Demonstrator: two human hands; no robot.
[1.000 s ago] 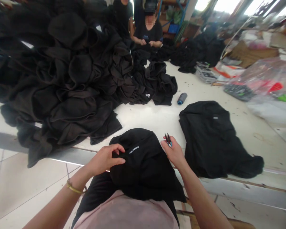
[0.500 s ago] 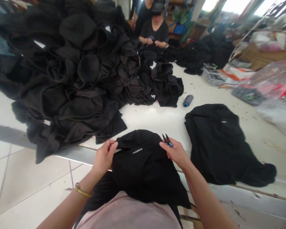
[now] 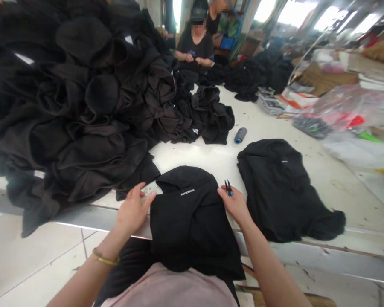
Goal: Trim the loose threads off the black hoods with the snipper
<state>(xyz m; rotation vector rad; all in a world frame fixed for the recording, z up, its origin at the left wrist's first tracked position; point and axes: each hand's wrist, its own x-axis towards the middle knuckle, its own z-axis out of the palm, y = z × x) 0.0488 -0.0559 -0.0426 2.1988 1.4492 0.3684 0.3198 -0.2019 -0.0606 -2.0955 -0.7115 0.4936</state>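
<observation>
A large heap of black garments (image 3: 83, 94) fills the left of the pale table (image 3: 188, 153), its lowest folds hanging over the near edge above the tiled floor (image 3: 25, 260). Just right of it, at the near edge, is the person's left hand (image 3: 132, 213), with a yellow bracelet (image 3: 105, 258) on the wrist. Its thumb and fingers are parted and grasp nothing; the thumb tip is right beside the cloth, and whether it touches cannot be told.

In the near middle, a black garment (image 3: 192, 230) with white "ROCKBROS" lettering (image 3: 187, 192) lies across the table's near edge, its far part on the tabletop and its near part over the person's lap. At the far side, beyond the heap, a co-worker in a dark cap (image 3: 196, 47) has both hands together in front.

On the garment's right side, the person's right hand (image 3: 235, 202) grips small dark-bladed snips (image 3: 228, 188), points facing away; the thumb is at the cloth's edge, but whether it also pinches the cloth cannot be told. Farther off lies a grey thread spool (image 3: 241, 135) with a blue end. To the right is another black garment (image 3: 275, 192), laid flat, and at the far right, clear plastic bags (image 3: 339, 106).
</observation>
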